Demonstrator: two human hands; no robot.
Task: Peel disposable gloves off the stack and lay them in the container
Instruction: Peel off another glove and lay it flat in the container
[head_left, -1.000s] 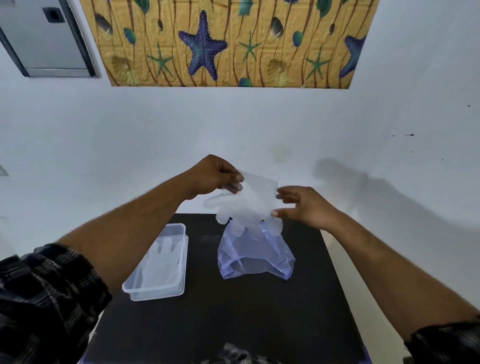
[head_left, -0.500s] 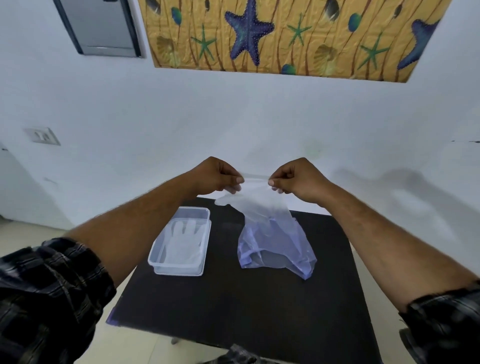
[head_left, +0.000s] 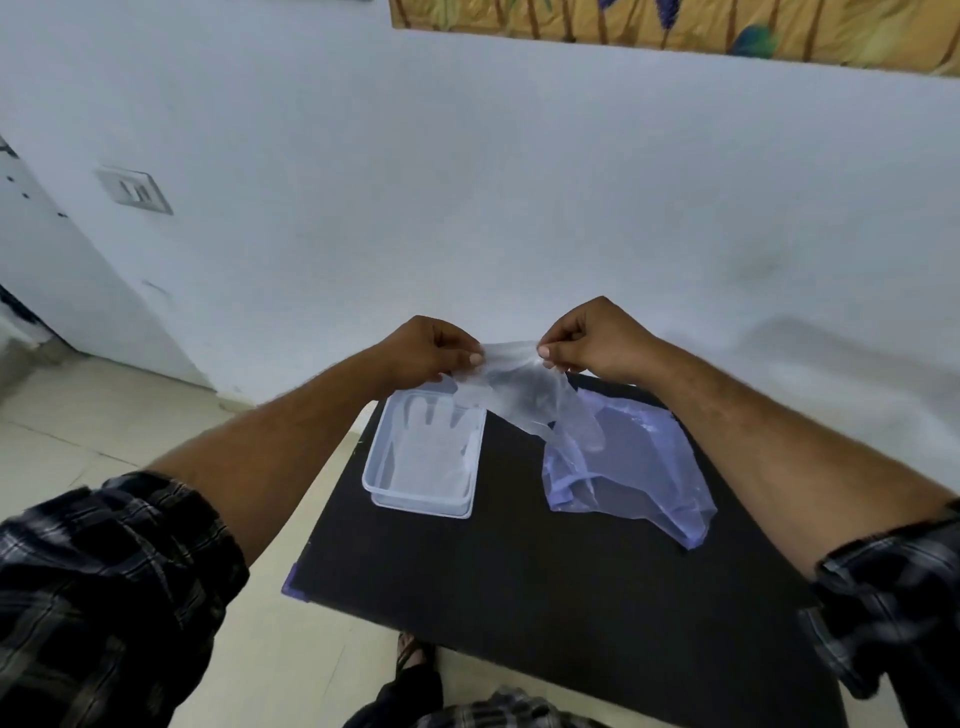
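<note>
Two hands (head_left: 511, 351) pinching glove (head_left: 524, 389) cuff, fingers hanging down-right

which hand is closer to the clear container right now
Left. The left hand is just above the far edge of the clear container, pinching one side of the glove. The right hand pinches the other side further right, above the bluish bag.

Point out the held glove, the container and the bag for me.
glove (head_left: 524, 395), head view, on its middle below the pinch.
container (head_left: 422, 506), head view, on its near rim.
bag (head_left: 644, 467), head view, on its flat middle.
</note>
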